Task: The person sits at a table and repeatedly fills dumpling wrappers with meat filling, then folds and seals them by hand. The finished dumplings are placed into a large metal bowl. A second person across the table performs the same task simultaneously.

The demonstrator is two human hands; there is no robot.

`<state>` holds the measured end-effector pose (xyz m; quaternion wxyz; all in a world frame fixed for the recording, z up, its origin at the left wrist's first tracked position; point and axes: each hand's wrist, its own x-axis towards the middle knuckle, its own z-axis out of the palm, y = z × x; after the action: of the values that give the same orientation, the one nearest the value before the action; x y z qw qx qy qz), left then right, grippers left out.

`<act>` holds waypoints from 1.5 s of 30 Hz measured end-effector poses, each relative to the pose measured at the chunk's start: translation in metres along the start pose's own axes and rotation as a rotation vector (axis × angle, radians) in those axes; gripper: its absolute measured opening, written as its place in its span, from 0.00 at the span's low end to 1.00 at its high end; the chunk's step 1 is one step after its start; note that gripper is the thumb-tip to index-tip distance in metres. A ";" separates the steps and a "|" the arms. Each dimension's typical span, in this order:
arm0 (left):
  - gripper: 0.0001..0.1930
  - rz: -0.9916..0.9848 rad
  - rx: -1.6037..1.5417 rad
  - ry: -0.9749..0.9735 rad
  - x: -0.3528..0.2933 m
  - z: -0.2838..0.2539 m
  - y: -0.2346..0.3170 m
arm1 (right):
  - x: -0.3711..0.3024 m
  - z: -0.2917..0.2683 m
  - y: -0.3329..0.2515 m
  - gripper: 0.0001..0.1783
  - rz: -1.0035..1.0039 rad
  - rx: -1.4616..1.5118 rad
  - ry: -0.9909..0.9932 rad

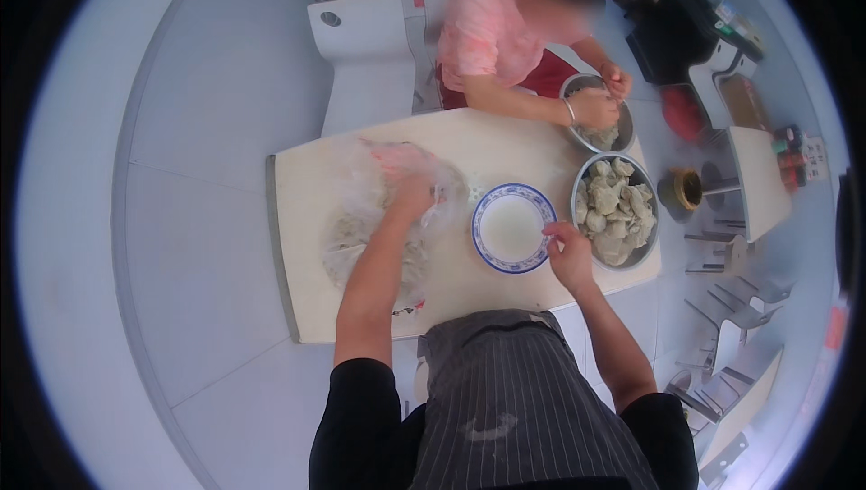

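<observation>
My left hand (410,191) reaches into the mouth of a clear plastic bag (338,247) at the left of the table; film and blur hide its fingers. Greyish stuff lies inside the bag, too hazy to name. At the middle of the table stands a white bowl with a blue patterned rim (512,191), with cloudy pale liquid in it. My right hand (572,258) pinches that rim on its right side. Just beyond this hand is a round metal basin (575,206) heaped with grey-green lumps (615,206).
Across the table (307,183), a seated person in a pink shirt (487,30) works with both hands in a second metal basin (566,84). White chairs (365,48) stand behind the far edge. To the right are a bin (687,191) and another table (758,174).
</observation>
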<state>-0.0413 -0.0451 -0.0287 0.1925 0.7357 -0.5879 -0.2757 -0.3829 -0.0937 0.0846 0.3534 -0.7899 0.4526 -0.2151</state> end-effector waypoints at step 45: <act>0.24 -0.109 0.510 -0.262 0.022 0.030 0.019 | -0.056 0.023 -0.004 0.11 0.269 0.561 -0.122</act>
<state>-0.0715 -0.0697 -0.0443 -0.0912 0.7488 -0.6179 -0.2217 -0.3937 -0.0352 0.0712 0.6093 -0.6061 0.4541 -0.2351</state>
